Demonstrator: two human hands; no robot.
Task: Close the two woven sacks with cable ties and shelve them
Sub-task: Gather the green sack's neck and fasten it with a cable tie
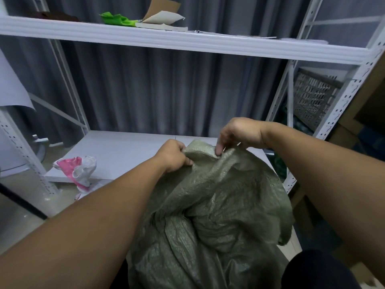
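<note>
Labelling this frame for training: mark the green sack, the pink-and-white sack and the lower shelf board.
green sack (218, 205), head view, creased middle of its body.
pink-and-white sack (68, 166), head view, crumpled pink upper part.
lower shelf board (125, 151), head view, bare white surface.

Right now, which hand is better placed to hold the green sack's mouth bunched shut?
Probably the left hand: its fingers curl round gathered fabric of the green sack, while the right hand only pinches the rim.

Light dim, cool, diffuse; source not in view. Brightest surface: front edge of upper shelf (187, 41), 10 to 2 o'clock. Curtain (166, 90) darkest near 10 o'clock. No hard shadows or glare. Wide-angle bowing: shelf posts (341, 105) lean outward at 3 and 9 o'clock. Focus soft throughout; green sack (218, 205) weave partly smeared.
</note>
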